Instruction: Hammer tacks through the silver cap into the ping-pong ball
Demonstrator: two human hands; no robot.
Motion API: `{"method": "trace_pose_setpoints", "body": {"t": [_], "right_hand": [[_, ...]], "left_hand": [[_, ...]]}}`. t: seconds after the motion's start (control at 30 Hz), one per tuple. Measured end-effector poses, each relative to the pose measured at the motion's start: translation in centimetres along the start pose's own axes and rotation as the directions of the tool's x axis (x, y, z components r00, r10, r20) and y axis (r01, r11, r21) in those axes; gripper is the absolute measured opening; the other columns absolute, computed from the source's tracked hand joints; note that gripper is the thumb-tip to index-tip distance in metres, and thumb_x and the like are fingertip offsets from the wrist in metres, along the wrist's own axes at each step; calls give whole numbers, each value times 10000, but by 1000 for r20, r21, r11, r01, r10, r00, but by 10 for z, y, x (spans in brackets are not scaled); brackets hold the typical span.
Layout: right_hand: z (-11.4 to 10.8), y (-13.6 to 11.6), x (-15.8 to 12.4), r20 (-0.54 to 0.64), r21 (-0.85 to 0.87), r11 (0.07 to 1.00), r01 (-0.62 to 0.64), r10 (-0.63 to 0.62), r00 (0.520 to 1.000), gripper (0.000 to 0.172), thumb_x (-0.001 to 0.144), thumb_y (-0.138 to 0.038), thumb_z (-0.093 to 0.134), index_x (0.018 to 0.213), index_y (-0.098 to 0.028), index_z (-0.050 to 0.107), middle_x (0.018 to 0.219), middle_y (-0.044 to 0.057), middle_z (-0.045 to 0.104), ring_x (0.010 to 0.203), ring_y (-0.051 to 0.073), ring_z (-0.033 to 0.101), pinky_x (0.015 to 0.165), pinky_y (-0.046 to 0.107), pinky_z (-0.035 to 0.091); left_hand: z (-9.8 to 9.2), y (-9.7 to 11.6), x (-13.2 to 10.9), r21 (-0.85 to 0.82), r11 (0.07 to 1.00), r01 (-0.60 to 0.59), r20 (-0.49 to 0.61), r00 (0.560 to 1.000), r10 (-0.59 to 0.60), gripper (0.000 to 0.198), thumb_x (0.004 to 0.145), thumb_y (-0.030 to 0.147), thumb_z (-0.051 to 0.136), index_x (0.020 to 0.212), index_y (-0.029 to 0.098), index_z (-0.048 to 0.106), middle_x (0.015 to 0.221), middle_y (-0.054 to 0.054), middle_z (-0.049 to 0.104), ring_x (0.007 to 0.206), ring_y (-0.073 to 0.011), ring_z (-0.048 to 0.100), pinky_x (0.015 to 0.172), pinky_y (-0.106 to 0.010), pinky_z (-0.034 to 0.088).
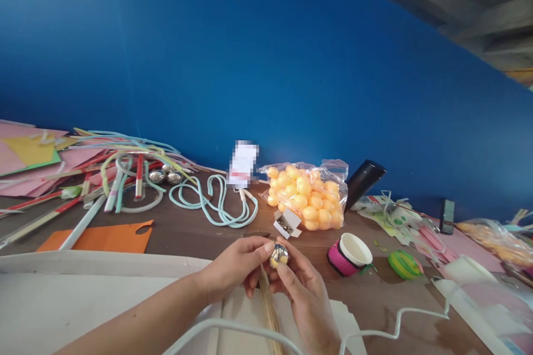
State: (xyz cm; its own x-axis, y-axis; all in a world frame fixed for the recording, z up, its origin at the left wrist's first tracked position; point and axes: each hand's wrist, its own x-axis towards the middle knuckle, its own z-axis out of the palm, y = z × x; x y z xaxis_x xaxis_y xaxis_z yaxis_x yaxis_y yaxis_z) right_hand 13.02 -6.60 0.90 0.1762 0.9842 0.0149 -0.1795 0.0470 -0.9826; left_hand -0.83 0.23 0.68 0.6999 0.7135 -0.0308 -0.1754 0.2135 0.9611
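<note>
Between the fingertips of both hands is a shiny silver ball (278, 255), small and round with bright reflections. My left hand (237, 266) pinches it from the left with thumb and fingers. From the right, my right hand (307, 291) grips the same ball, thumb in front. Beneath the hands runs a thin, pale wooden strip or bundle of sticks (270, 310); whether any finger touches it I cannot tell. Just beyond the ball stands a small open white box (287, 223) with little metal pieces inside. White card or paper (245, 319) lies under my hands.
Behind the box lies a clear bag of orange balls (306, 194), beside a black cylinder (364, 183). To the right are a pink-and-white cup (350, 255) and a green tape roll (405, 264). Leftward are a blue lanyard (216, 208), silver balls (166, 176) and orange card (104, 237). A white cable (400, 321) crosses the front.
</note>
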Motion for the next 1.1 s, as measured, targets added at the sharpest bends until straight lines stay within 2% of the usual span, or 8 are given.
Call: {"method": "trace_pose_setpoints", "body": {"t": [0.13, 0.27, 0.43, 0.57, 0.73, 0.93, 1.1], "right_hand": [[-3, 1, 1, 51, 14, 999, -34, 34, 998, 410, 807, -269, 624, 1206, -202, 558, 1047, 74, 653, 799, 186, 590, 618, 293, 519], [-4, 3, 0, 32, -6, 999, -40, 40, 999, 401, 812, -268, 624, 1201, -197, 563, 946, 62, 679, 728, 159, 582, 608, 280, 508], [-3, 6, 0, 55, 4, 999, -48, 48, 997, 378, 832, -272, 598, 1200, -197, 553, 979, 66, 670, 737, 159, 587, 621, 285, 502], [-1, 4, -1, 42, -56, 998, -34, 36, 998, 331, 834, -288, 588, 1149, -187, 585, 998, 71, 661, 727, 164, 593, 604, 278, 500], [4, 0, -1, 20, -100, 995, -24, 26, 999, 318, 811, -319, 603, 1093, -173, 620, 895, 63, 672, 668, 165, 590, 569, 273, 494], [4, 1, -2, 26, 54, 996, -73, 71, 997, 440, 777, -359, 635, 1180, -190, 581, 845, 58, 665, 633, 180, 600, 586, 334, 501], [-1, 5, -1, 135, 214, 974, -70, 41, 990, 335, 882, -280, 510, 1205, -205, 554, 815, 41, 637, 655, 163, 575, 624, 350, 487]], "left_hand": [[-2, -2, 0, 4, 1000, -2, 9, 1000, 2, 393, 799, 502, 482, 878, 130, 582, 540, 31, 503, 344, -35, 363, 344, -160, 336], [-2, -3, 0, -9, 1000, 2, 8, 1000, -2, 373, 800, 493, 487, 863, 133, 559, 558, 39, 485, 362, -33, 374, 346, -153, 355], [0, -2, 0, -20, 999, 31, -6, 999, -31, 361, 780, 498, 514, 848, 144, 541, 573, 40, 472, 398, -43, 398, 348, -154, 377], [1, -3, -1, -18, 999, 40, -2, 999, -40, 361, 773, 496, 526, 854, 145, 545, 580, 31, 490, 415, -51, 434, 358, -153, 382], [2, -3, -1, -31, 997, 65, 5, 998, -65, 372, 754, 508, 545, 861, 152, 544, 559, 34, 499, 428, -64, 458, 365, -160, 405], [3, 2, -3, -72, 993, 97, 23, 995, -96, 379, 772, 532, 501, 861, 164, 519, 614, 4, 567, 456, -89, 540, 370, -168, 416], [3, 4, -4, -93, 992, 86, 41, 996, -82, 371, 774, 527, 502, 840, 163, 506, 621, -3, 590, 447, -87, 548, 377, -167, 417]]}}
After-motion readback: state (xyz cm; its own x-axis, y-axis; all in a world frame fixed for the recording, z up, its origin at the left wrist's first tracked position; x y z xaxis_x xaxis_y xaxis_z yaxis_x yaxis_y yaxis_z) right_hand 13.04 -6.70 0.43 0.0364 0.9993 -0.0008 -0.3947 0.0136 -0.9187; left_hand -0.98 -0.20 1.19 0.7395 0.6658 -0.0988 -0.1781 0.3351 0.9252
